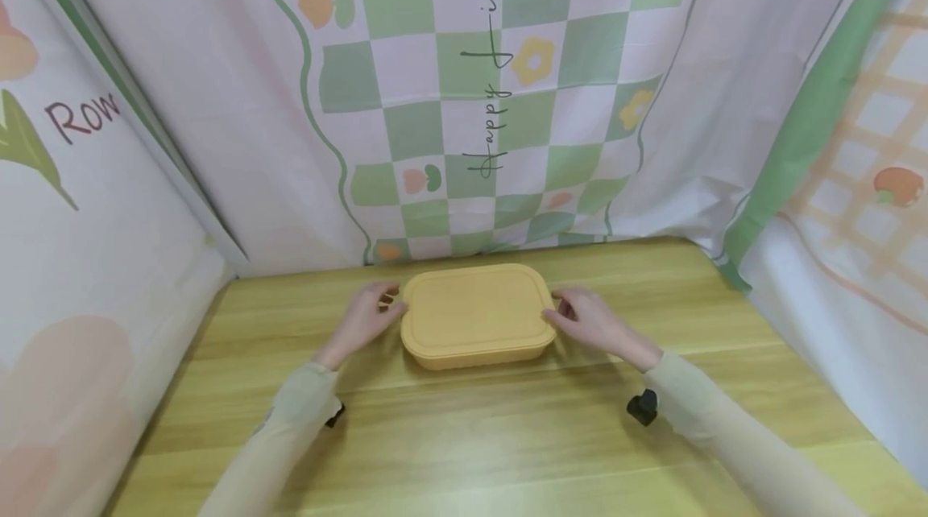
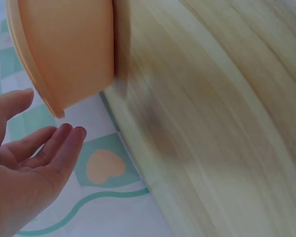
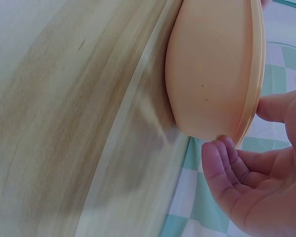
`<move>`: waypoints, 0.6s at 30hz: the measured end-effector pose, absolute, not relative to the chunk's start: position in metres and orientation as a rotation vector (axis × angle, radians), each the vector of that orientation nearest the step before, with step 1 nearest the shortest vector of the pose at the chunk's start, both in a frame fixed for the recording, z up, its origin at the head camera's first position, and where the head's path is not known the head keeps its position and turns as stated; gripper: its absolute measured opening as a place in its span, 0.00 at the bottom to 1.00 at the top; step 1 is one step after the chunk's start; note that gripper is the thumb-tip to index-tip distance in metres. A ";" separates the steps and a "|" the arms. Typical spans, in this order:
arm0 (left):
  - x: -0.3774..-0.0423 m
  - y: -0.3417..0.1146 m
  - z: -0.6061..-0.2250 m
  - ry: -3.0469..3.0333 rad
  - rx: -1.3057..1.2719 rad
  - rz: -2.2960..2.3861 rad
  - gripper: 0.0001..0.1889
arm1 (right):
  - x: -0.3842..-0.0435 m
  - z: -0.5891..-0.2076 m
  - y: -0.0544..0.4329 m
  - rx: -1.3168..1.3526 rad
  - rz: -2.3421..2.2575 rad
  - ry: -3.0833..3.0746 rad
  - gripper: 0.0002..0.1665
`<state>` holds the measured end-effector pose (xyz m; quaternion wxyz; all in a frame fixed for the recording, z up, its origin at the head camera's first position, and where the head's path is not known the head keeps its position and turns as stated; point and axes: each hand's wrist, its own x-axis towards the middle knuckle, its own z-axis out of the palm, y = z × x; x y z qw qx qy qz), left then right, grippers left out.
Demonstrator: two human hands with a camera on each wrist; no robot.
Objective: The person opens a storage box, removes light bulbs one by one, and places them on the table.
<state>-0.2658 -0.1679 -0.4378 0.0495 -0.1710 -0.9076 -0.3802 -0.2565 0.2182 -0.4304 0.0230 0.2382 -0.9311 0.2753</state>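
Observation:
A yellow lunch box with a rounded rectangular lid sits on the wooden table, its lid on. At its left end is my left hand, thumb tip right at the lid's rim and the other fingers loosely bent, apart from the box. The left wrist view shows that hand beside the box's end wall. My right hand holds the opposite end by the rim. In the right wrist view its thumb touches the rim and its curled fingertips are at the lower corner of the box wall.
The wooden table extends toward me and to both sides. Behind it hangs a green-and-white checked curtain, close to the table's far edge. More printed cloth hangs on the left, and another curtain on the right.

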 end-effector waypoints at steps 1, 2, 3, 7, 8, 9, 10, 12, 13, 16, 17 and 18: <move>-0.266 -0.167 -0.438 -2.769 -0.513 -1.159 0.25 | -0.256 -0.430 0.218 0.742 0.867 -2.882 0.22; -0.266 -0.166 -0.437 -2.777 -0.504 -1.161 0.24 | -0.256 -0.430 0.218 0.752 0.877 -2.881 0.20; -0.266 -0.165 -0.437 -2.783 -0.494 -1.171 0.24 | -0.255 -0.429 0.218 0.758 0.892 -2.877 0.19; -0.266 -0.162 -0.437 -2.785 -0.494 -1.191 0.24 | -0.254 -0.429 0.219 0.762 0.941 -2.868 0.14; -0.266 -0.162 -0.437 -2.782 -0.492 -1.207 0.23 | -0.254 -0.429 0.220 0.758 0.942 -2.870 0.14; -0.267 -0.161 -0.437 -2.776 -0.492 -1.217 0.23 | -0.253 -0.429 0.220 0.755 0.945 -2.869 0.14; -0.267 -0.161 -0.437 -2.772 -0.490 -1.221 0.23 | -0.253 -0.429 0.220 0.752 0.941 -2.871 0.14; -0.268 -0.162 -0.438 -2.774 -0.471 -1.230 0.23 | -0.253 -0.428 0.220 0.751 0.920 -2.877 0.14; -0.269 -0.162 -0.438 -2.778 -0.463 -1.229 0.23 | -0.253 -0.429 0.219 0.747 0.910 -2.883 0.14; -0.269 -0.164 -0.439 -2.794 -0.441 -1.232 0.23 | -0.254 -0.428 0.217 0.736 0.896 -2.893 0.14; -0.269 -0.164 -0.439 -2.799 -0.439 -1.231 0.22 | -0.254 -0.428 0.216 0.735 0.895 -2.894 0.14; -0.269 -0.165 -0.438 -2.805 -0.432 -1.238 0.23 | -0.254 -0.428 0.215 0.733 0.897 -2.895 0.14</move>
